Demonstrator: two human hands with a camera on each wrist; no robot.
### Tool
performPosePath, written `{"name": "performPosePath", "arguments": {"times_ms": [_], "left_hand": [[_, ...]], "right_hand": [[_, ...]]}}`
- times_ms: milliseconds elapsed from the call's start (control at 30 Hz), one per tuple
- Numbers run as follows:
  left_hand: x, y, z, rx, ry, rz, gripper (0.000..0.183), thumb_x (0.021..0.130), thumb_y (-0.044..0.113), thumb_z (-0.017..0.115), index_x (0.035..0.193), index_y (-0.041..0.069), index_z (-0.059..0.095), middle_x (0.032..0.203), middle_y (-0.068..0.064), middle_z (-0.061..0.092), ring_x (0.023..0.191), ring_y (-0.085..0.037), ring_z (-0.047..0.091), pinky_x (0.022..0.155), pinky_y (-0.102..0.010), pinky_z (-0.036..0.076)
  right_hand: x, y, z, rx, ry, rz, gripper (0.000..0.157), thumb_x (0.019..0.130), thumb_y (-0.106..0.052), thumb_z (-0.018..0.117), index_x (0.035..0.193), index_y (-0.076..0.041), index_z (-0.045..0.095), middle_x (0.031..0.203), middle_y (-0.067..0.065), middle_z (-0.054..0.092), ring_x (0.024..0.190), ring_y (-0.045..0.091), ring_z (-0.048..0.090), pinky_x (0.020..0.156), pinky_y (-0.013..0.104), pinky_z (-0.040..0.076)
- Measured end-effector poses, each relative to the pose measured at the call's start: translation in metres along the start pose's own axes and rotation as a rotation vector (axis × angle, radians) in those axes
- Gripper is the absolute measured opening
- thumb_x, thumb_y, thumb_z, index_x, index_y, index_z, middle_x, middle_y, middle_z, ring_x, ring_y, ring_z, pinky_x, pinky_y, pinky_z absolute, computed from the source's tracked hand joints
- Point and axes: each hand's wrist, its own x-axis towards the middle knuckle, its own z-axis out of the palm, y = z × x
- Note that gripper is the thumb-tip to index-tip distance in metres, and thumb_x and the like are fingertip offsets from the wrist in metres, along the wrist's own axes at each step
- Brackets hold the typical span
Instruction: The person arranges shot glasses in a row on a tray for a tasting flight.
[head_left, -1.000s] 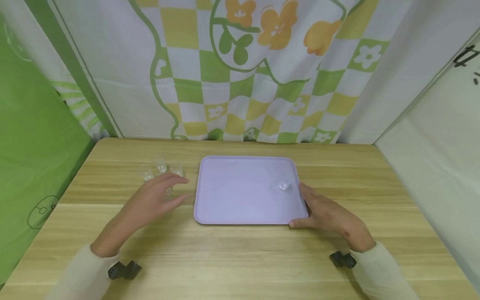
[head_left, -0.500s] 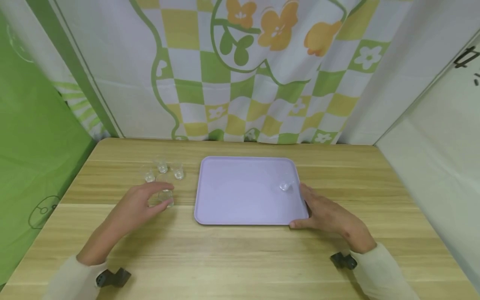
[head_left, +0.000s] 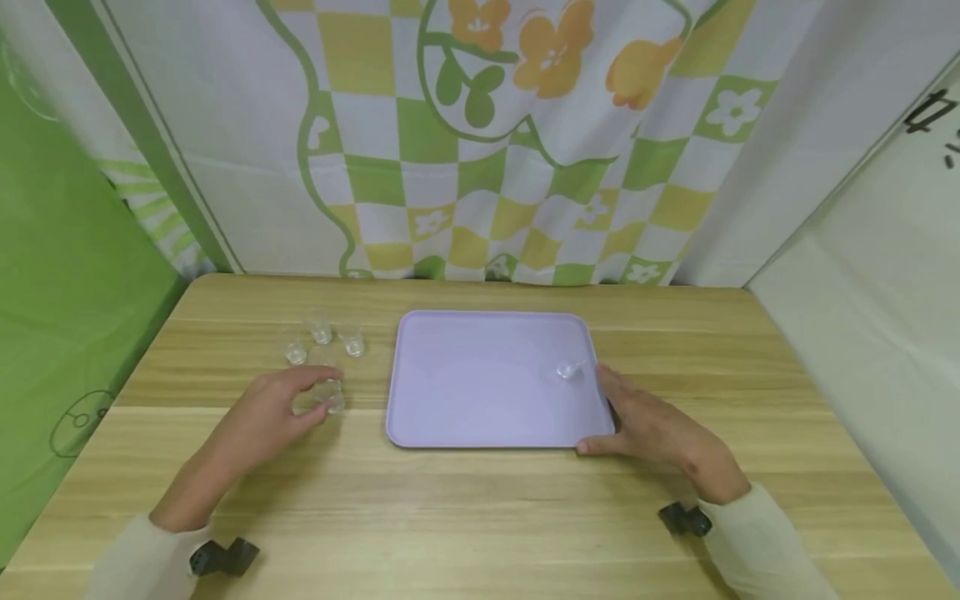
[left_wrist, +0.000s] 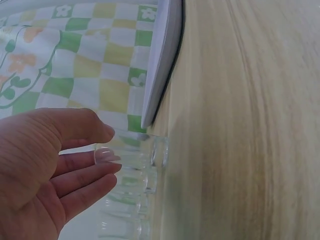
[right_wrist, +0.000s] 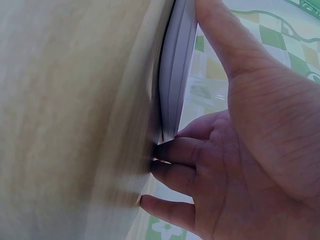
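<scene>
My left hand (head_left: 266, 421) pinches a small clear shot glass (head_left: 333, 402) between thumb and fingers, to the left of the lilac tray (head_left: 480, 387). In the left wrist view, the thumb and index finger meet the upper part of this glass (left_wrist: 132, 155), whose thick base is right at the tabletop. Behind it stand several more shot glasses (head_left: 353, 343). My right hand (head_left: 660, 429) rests against the tray's near right corner, thumb along the front edge and fingers along the right side. Another clear glass (head_left: 567, 371) is on the tray near that hand.
The wooden table (head_left: 465, 517) extends around the tray on all sides. A checkered, flowered curtain (head_left: 495, 183) hangs along its back edge. Green fabric (head_left: 67, 292) borders the left side, and a pale sheet (head_left: 877, 292) the right.
My left hand has drawn back to the left and toward me, from beside the tray to the nearest shot glass, and closed on it. The right hand and tray stay put.
</scene>
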Motion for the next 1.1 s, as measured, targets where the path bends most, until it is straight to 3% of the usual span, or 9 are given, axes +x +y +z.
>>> {"name": "performPosePath", "arguments": {"times_ms": [367,667,1100], "left_hand": [[0.0,-0.001,0.003,0.052,-0.023,-0.044,0.039,0.089,0.005,0.077,0.126,-0.004,0.068,0.124,-0.025,0.068,0.097,-0.04,0.072,0.088,-0.056,0.058],[0.0,0.003,0.003,0.067,-0.02,-0.05,0.039,0.091,0.009,0.078,0.126,-0.005,0.067,0.122,-0.026,0.069,0.095,-0.041,0.072,0.086,-0.057,0.058],[0.012,0.016,0.006,0.06,0.065,-0.016,0.04,0.091,0.016,0.081,0.125,-0.002,0.069,0.114,-0.019,0.074,0.091,-0.035,0.074,0.079,-0.052,0.061]], "right_hand": [[0.001,0.001,0.0,-0.006,0.003,0.002,0.129,0.08,-0.067,0.076,0.161,0.008,0.009,0.163,0.034,0.016,0.147,0.05,0.024,0.118,0.061,0.024],[0.0,0.0,0.001,0.0,0.001,0.007,0.129,0.08,-0.068,0.076,0.161,0.008,0.009,0.163,0.034,0.016,0.148,0.05,0.022,0.118,0.061,0.023],[0.0,0.002,0.003,0.005,0.001,0.012,0.13,0.08,-0.067,0.076,0.161,0.008,0.008,0.164,0.032,0.014,0.149,0.047,0.021,0.119,0.059,0.022]]}}
